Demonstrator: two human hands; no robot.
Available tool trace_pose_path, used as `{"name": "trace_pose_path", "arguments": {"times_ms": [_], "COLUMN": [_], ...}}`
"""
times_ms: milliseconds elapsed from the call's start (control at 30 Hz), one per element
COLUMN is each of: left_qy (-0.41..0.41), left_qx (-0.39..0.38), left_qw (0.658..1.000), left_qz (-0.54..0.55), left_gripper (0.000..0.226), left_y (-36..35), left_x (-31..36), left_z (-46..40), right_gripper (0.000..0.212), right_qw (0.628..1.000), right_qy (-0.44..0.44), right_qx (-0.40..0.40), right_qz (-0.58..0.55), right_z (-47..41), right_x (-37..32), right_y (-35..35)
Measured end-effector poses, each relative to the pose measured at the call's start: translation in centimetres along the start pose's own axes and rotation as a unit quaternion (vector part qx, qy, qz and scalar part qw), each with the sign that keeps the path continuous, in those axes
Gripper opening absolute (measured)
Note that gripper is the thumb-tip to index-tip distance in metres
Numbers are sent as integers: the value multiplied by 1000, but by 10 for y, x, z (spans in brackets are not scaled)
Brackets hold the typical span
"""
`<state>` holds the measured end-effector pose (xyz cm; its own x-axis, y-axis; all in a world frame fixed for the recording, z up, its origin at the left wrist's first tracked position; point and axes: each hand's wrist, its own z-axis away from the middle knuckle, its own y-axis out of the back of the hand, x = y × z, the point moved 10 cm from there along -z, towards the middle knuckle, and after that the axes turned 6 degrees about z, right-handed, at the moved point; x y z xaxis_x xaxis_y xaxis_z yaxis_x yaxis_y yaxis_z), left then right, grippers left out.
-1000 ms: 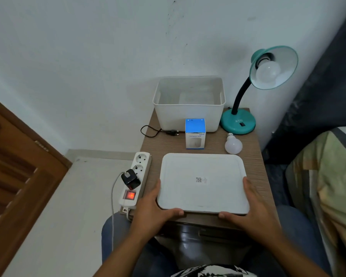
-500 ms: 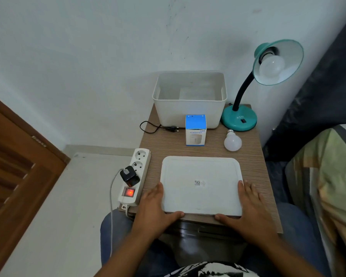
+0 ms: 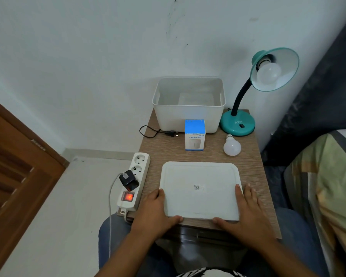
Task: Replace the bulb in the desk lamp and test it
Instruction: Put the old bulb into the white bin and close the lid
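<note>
White plastic lid [image 3: 200,189] lies flat at the near edge of a wood-grain worktop [image 3: 252,170], the left hand [image 3: 155,212] and right hand [image 3: 246,212] clasping its near corners, each grip flat along a side edge with the thumb hooked on the front. Behind the lid stands a blue box [image 3: 194,134]; right of the box a loose bulb [image 3: 232,145] lies on its side. Behind the box sits an open white bin [image 3: 188,118], a black plug [image 3: 172,133] lying at its foot. Right of the bin stands the teal lamp [image 3: 238,124], a bulb in its shade [image 3: 275,68]. Left of the lid, a power strip [image 3: 135,180] shows a glowing red switch.
</note>
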<state>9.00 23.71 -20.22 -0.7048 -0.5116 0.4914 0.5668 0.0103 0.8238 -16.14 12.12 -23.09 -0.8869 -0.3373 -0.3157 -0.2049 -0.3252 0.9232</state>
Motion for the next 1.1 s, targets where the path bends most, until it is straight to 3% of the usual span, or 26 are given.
{"name": "trace_pose_path", "arguments": {"times_ms": [233,333,533,700,900,1100], "left_qy": [-3,-10,-45,-21,-45,-32], "left_qx": [51,96,183,160,160,175], "left_qw": [997,988,960,964,958,947], "left_qz": [50,120,207,210,235,267], "left_gripper": [78,72,79,108,85,107], "left_y": [38,76,157,177,178,171], "left_x": [18,31,56,60,66,56], "left_z": [-31,-61,-133,-191,-226,-234], "right_gripper": [73,56,58,62,60,56], "right_qw": [991,983,981,984,980,964], "right_qy": [-7,-3,-14,-28,-64,30], "right_qx": [98,149,169,148,99,165], "right_qz": [-96,-107,-96,-92,-162,-205], "right_z": [-43,-71,-123,-148,-155,-136], "right_x": [2,-3,-11,-6,1,-22], "right_y": [47,74,99,96,84,119]}}
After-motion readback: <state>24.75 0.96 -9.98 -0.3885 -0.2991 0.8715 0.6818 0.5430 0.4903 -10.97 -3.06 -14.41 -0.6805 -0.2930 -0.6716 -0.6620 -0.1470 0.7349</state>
